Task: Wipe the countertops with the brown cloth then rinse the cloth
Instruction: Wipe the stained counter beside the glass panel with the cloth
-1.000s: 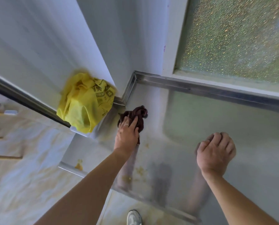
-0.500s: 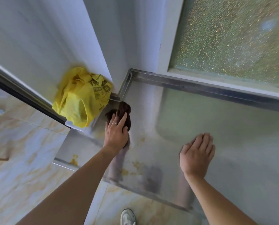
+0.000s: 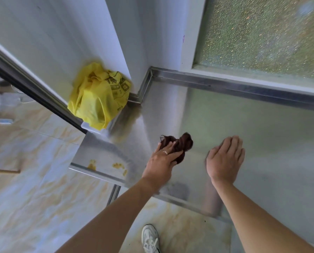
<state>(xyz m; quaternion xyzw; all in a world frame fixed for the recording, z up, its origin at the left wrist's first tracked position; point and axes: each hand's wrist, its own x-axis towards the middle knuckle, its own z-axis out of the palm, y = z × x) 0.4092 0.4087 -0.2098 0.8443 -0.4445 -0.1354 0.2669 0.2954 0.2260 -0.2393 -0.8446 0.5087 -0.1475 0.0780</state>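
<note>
I see the brown cloth [image 3: 180, 146] bunched into a twisted wad just right of the frame's centre, lying on the steel countertop [image 3: 253, 143]. Its long axis runs roughly left to right with a slight upward tilt, the thicker knotted end pointing toward the right of the frame and a thinner frayed corner toward the left. My left hand [image 3: 161, 161] lies palm-down on the cloth's lower left part, fingers fairly straight and pressing it to the steel, thumb tucked against its lower edge; a ring shows on one finger. My right hand [image 3: 225, 159] rests flat on the countertop just right of the cloth, apart from it, fingers straight and close together, holding nothing.

In the upper left of centre a crumpled yellow plastic bag [image 3: 97, 99] sits at the countertop's back corner against the white wall [image 3: 61, 33]. It carries dark printed characters and boxed marks, too creased for me to read. Yellowish smears [image 3: 118, 166] dot the counter's lower left edge. A frosted window [image 3: 262, 33] fills the upper right, and a white shoe [image 3: 150, 238] shows at bottom centre.
</note>
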